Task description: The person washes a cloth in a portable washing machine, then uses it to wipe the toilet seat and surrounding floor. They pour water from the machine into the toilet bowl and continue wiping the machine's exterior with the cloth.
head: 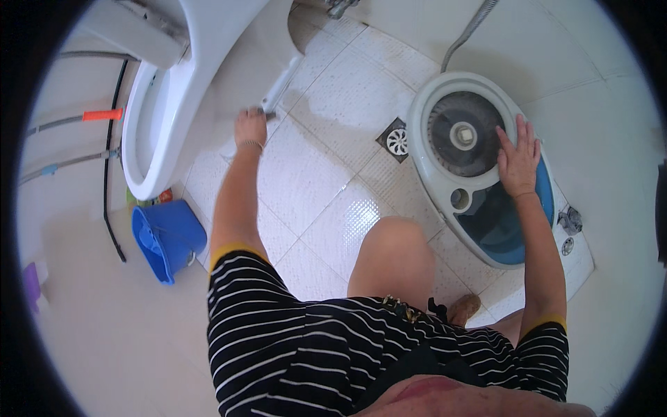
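My left hand (251, 127), with a bracelet at the wrist, is closed around a small dark object (269, 115) low by the floor. Most of that object is hidden by my fingers, so its kind cannot be told. It is beside the foot (281, 83) of a white ceramic bathroom fixture (190, 99). On the right, my right hand (518, 154) rests with fingers spread on the rim of a white and blue spin mop bucket (424, 156). The bucket's round spin basket (440, 138) holds no mop. Dark liquid (482, 213) shows in the other compartment.
A floor drain (397, 142) lies left of the mop bucket, in wet-looking tiles (318, 172). A blue bucket (180, 234) stands by the left wall near hoses (73, 117). A metal hose (471, 34) hangs behind the mop bucket. Crumpled grey material (570, 220) lies right.
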`<action>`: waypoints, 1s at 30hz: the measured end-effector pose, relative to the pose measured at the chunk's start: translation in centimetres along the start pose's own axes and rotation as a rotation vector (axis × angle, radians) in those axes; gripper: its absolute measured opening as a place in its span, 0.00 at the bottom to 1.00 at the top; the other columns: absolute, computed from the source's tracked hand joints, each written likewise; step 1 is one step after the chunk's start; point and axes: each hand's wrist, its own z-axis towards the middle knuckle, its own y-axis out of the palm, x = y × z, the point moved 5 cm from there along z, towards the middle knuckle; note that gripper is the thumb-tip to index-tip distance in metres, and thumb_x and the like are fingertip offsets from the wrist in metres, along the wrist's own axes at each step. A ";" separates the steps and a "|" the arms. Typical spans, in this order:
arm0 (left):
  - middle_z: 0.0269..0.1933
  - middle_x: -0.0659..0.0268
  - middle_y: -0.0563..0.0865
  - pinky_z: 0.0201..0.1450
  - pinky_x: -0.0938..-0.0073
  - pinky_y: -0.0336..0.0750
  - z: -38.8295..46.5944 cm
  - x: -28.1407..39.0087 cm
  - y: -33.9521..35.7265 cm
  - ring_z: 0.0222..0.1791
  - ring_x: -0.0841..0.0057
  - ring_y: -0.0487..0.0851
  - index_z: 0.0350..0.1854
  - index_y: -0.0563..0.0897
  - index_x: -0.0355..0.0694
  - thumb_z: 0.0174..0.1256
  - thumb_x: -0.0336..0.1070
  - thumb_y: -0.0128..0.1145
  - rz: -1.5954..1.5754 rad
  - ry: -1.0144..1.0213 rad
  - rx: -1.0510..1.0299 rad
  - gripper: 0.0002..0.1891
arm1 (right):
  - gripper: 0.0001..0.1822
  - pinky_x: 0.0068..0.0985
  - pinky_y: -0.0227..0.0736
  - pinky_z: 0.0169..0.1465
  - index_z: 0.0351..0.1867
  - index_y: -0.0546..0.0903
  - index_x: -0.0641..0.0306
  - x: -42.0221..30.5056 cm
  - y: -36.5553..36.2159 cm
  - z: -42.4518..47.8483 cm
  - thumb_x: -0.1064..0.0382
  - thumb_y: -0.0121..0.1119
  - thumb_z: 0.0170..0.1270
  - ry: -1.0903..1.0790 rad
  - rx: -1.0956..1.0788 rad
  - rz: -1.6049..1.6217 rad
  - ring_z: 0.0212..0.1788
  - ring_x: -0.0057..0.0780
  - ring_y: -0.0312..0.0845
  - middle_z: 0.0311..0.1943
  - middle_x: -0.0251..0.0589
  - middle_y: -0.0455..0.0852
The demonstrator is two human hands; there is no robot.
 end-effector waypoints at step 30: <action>0.39 0.52 0.84 0.49 0.62 0.73 0.8 -8.1 20.0 0.46 0.58 0.79 0.40 0.82 0.46 0.52 0.47 0.54 -0.683 -0.661 -0.234 0.16 | 0.25 0.52 0.38 0.67 0.60 0.70 0.44 -0.5 0.0 0.2 0.61 0.45 0.59 -0.115 -0.059 -0.143 0.70 0.53 0.40 0.70 0.49 0.47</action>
